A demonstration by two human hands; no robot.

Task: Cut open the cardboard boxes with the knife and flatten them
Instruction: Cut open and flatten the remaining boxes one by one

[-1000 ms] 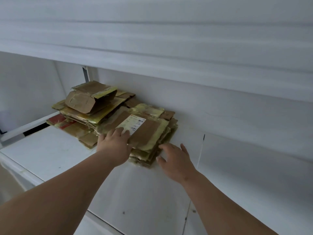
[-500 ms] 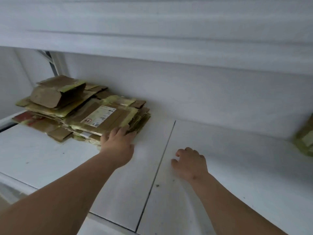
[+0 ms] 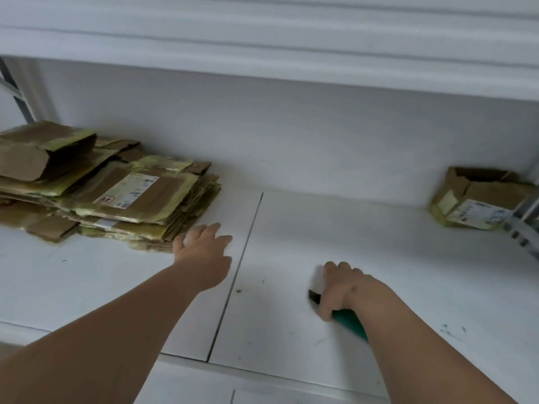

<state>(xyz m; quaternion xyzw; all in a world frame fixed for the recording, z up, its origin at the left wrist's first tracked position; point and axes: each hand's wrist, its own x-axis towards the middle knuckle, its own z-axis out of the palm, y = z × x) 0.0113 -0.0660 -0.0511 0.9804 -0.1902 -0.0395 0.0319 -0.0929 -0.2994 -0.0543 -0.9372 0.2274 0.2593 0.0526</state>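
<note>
Right hand (image 3: 341, 290) grips the knife (image 3: 348, 322) — green handle under the wrist. Left hand (image 3: 204, 246), fingers extended, lies just beside the flattened box stack (image 3: 122, 199) — uncut box (image 3: 478, 199) far right.

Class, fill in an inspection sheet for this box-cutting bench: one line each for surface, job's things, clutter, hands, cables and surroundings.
Surface: white shelf top, a seam running front to back, small dark and green marks.
Job's things: stack of flattened boxes at left; one unflattened box at far right; knife with green handle.
Clutter: nothing seen.
Hands: left hand open, fingers extended beside the stack; right hand grips the knife.
Cables: nothing seen.
Surroundings: white back wall, shelf above, metal upright at right.
</note>
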